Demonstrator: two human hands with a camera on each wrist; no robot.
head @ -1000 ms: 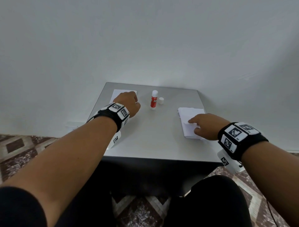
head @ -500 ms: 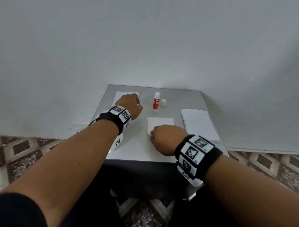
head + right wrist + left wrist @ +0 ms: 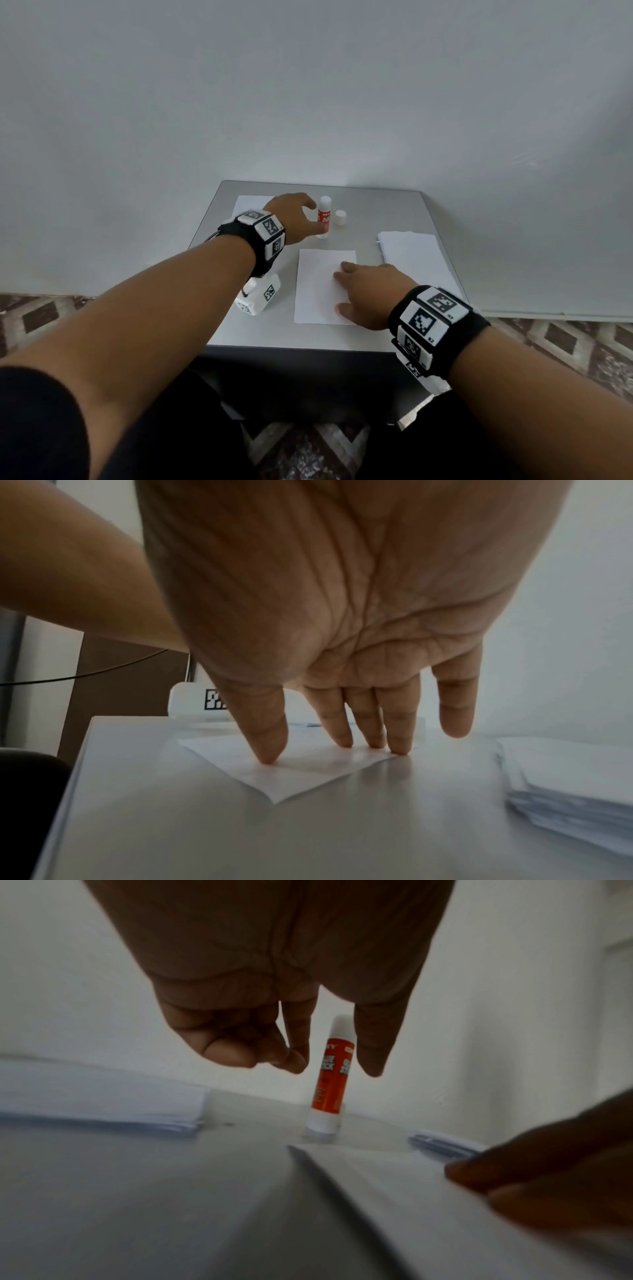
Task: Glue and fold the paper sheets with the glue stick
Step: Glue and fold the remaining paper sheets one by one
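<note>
Lying flat at the far left of the grey desk [image 3: 239, 329], a low stack of white sheets [image 3: 250, 202], partly hidden behind the left hand [image 3: 293, 219]. Reaching toward the glue stick [image 3: 324, 216] with thumb and forefinger parted on either side of it, the other fingers [image 3: 232, 1047] curling in toward the palm; closing on nothing yet, though whether skin is already touching the tube cannot be told. Standing upright and uncapped near the desk's back edge, that red-and-white glue stick, with its small white cap [image 3: 340, 217] sitting just beside it to the right. Lying in the middle of the desk, a single paper sheet [image 3: 318, 284], being pressed down near its right edge by the right hand [image 3: 371, 296], fingers [image 3: 270, 745] straight, tips on the paper, little finger lifting clear. Resting at the far right, a thicker paper pile [image 3: 416, 257], apart from the pressed sheet.
</note>
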